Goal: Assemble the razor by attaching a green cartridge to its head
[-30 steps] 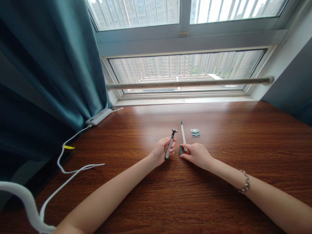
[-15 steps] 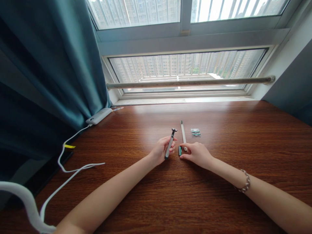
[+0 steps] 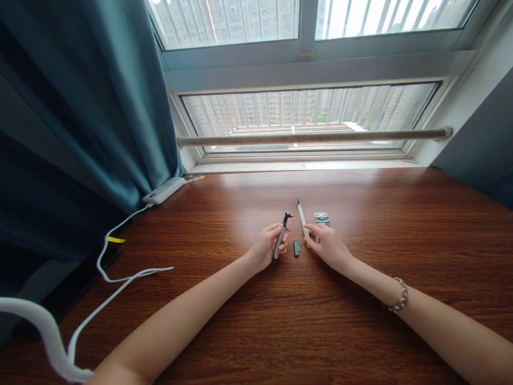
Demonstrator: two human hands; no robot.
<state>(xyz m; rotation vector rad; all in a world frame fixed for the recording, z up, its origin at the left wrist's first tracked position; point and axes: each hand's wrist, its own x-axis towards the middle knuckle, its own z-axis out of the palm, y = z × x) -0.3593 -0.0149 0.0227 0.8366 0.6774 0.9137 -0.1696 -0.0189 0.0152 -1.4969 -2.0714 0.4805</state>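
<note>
My left hand is closed around a grey and black razor handle, tilted with its bare metal head end up and no blade cartridge on it. Just right of it, a black and green razor cartridge lies on the table, untouched. My right hand has thumb and fingertips closed about the lower part of a white toothbrush, whose dark bristle end points toward the window. Behind the right hand's knuckles sits a small clear pack of razor cartridges, its near edge partly covered.
The brown wooden table reaches to the window sill. A white power strip lies at the back left by the blue curtain. White cables run along the left side, one with a yellow tag.
My right hand has let go of the razor cartridge and shifted slightly right and up onto the toothbrush handle. The left hand has turned the razor handle slightly.
</note>
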